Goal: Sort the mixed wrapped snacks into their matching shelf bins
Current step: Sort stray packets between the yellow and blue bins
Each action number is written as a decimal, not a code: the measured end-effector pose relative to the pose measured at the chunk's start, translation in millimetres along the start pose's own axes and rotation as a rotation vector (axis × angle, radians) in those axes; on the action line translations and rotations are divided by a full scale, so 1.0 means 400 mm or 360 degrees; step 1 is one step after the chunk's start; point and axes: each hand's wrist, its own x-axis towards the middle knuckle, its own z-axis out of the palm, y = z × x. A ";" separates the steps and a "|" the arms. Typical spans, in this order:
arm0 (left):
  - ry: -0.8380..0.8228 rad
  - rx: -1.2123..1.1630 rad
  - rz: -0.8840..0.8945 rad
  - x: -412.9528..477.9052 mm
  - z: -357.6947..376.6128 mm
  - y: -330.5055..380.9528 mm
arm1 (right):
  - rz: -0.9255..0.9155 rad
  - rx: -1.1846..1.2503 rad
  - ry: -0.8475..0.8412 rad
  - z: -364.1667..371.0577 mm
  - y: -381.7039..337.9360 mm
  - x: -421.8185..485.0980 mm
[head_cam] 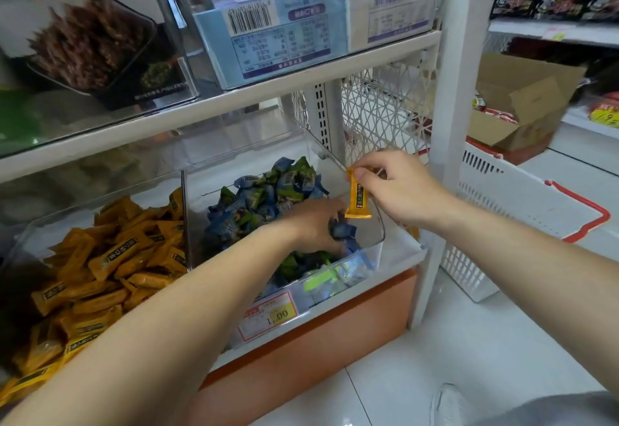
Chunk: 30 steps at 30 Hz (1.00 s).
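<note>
Pinching orange snack [357, 197] by top crimp, right hand [398, 187] thumb and forefinger clamped on it. Dangling over 3 o'clock rim of blue-green bin [381, 224]. Matching orange bin [100, 198] at 9 o'clock of that. Looks feather-light, foil slick and crinkly, bar inside probably stiff; best gripped on flat end seal or across middle. Left hand [315, 224] buried in blue and green snacks [268, 191], fingertips lost under wrappers: cannot tell whether gripping anything. Wrapper print too blurred to read; orange bin cut off at frame's 8 o'clock.
</note>
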 end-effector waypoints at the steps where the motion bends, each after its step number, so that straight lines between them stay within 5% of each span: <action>1: 0.0015 -0.0091 -0.0026 -0.004 -0.008 -0.011 | -0.0006 -0.0017 -0.0004 0.001 0.000 0.001; 5: 0.0349 -0.0375 -0.0133 -0.034 -0.057 -0.060 | 0.0016 0.0045 0.0052 -0.002 0.003 0.003; 9: 0.0523 0.0426 -0.0382 -0.052 -0.076 -0.068 | 0.0042 0.0075 0.0077 -0.005 -0.001 0.006; 11: 0.0534 0.0727 -0.0292 -0.044 -0.069 -0.054 | 0.0030 0.0043 0.0081 -0.003 -0.006 0.007; 15: 0.0257 0.0290 0.0133 -0.023 -0.049 -0.022 | 0.0025 0.0033 0.0097 -0.004 -0.008 0.006; 19: 0.0007 -0.0087 0.0081 0.002 -0.011 -0.004 | 0.0039 0.0107 0.0109 -0.008 0.001 0.005; 30: -0.0113 0.0422 -0.0161 0.055 0.036 -0.018 | 0.0018 0.0126 0.0029 -0.005 0.014 0.010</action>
